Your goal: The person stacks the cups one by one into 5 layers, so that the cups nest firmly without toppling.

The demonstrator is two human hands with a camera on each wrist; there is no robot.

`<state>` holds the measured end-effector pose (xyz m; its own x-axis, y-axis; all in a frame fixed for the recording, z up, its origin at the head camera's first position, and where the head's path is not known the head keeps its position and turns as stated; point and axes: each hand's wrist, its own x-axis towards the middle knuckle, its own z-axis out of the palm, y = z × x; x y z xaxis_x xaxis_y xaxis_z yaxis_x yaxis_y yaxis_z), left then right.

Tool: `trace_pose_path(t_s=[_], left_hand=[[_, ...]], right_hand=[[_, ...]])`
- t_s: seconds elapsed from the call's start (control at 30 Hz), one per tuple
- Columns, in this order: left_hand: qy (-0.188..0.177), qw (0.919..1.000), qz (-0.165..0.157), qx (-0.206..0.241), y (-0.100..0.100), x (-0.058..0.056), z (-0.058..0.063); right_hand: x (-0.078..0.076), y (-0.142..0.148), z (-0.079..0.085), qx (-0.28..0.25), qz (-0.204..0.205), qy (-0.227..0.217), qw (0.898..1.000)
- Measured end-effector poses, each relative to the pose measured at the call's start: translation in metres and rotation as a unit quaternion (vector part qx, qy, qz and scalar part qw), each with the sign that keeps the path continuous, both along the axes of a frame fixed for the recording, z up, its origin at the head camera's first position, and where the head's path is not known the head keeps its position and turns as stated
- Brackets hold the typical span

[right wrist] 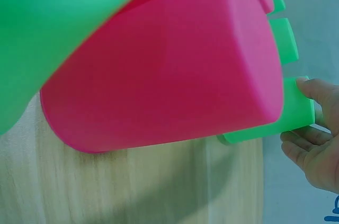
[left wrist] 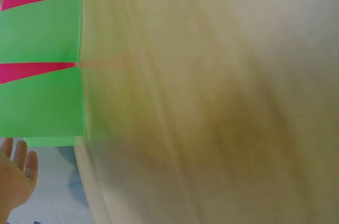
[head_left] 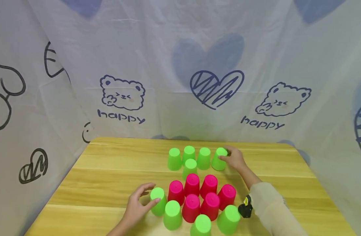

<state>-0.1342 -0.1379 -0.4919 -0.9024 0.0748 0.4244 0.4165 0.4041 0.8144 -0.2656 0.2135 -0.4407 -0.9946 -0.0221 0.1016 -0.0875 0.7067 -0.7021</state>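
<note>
Upside-down plastic cups, green and pink, stand grouped on a wooden table. My right hand [head_left: 236,160] holds the green cup [head_left: 219,160] at the right end of the back row. In the right wrist view its thumb lies on one side of that cup [right wrist: 299,108] and the fingers on the other. At the group's left, my left hand [head_left: 135,205] is beside another green cup [head_left: 158,202], thumb at its near side and fingers loosely spread behind. The left wrist view shows these fingers [left wrist: 32,163] extended, tips at the cup wall.
Several pink cups [head_left: 192,206] fill the middle of the group. More green cups stand in front [head_left: 172,216] and behind [head_left: 174,160]. A small black-and-yellow object [head_left: 245,207] shows by the right sleeve [head_left: 272,206]. A printed white cloth [head_left: 174,111] hangs behind the wooden table [head_left: 109,170].
</note>
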Motion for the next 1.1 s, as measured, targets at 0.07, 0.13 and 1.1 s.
trace_pose_path(t_s=[0.07, 0.13, 1.1], left_hand=[[0.000, 1.0000, 0.001, 0.005, 0.0011, 0.0017, -0.0010], [-0.004, 0.9999, -0.003, 0.012, 0.0015, 0.0035, -0.0020], [-0.022, 0.9996, 0.014, 0.014, 0.0052, 0.0077, -0.0056]], right_hand=[[0.0000, 0.0012, -0.0024, -0.002, -0.001, -0.002, 1.000], [-0.0002, 0.0019, -0.0040, -0.001, -0.001, -0.003, 1.000], [-0.0033, -0.0030, -0.0061, 0.009, 0.005, -0.026, 1.000]])
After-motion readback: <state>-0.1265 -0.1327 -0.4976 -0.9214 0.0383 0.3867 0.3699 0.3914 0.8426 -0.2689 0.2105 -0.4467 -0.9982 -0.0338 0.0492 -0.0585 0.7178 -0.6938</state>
